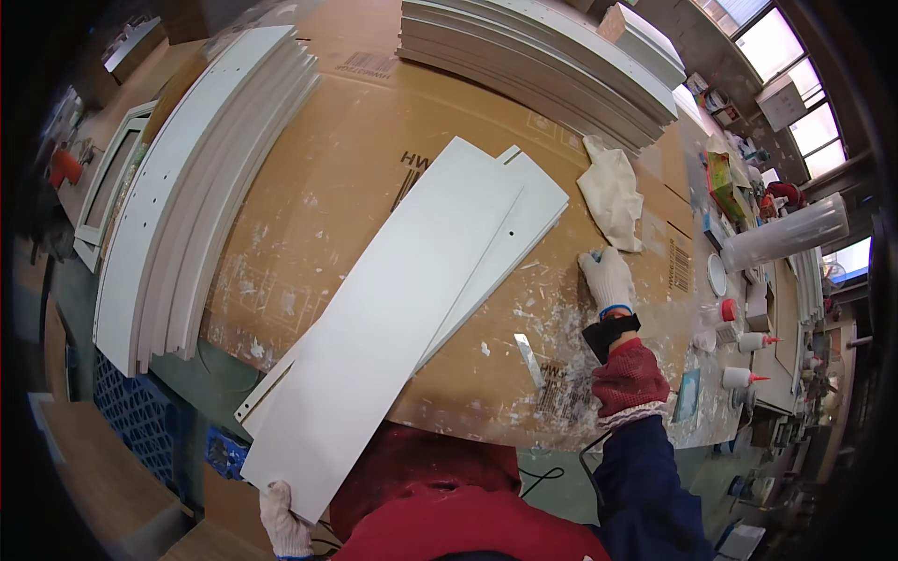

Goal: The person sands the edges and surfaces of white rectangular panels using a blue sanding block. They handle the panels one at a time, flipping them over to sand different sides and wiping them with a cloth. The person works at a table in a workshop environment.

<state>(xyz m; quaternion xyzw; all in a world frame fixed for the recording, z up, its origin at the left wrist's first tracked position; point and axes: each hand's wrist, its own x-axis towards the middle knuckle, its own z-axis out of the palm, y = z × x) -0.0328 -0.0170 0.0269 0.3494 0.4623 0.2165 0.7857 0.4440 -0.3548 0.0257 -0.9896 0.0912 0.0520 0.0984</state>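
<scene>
A long white board (374,271) lies slantwise over a second white board (512,234), which has a small dark hole and a slot at its far end. My left hand (282,520), in a white knit glove, grips the upper board's near corner at the table's front edge. Gloved the same way, my right hand (608,279) rests on the cardboard to the right of the boards. Its fingers are curled, and what they hold, if anything, is hidden. Just beyond it lies a crumpled cream cloth (613,192).
Stacked white boards stand at the left (178,178) and along the far side (543,61). Paint-spotted cardboard (365,122) covers the table. A thin metallic strip (528,359) lies near the front. Farther right are white bottles with red tips (739,377) and a translucent plastic roll (786,234).
</scene>
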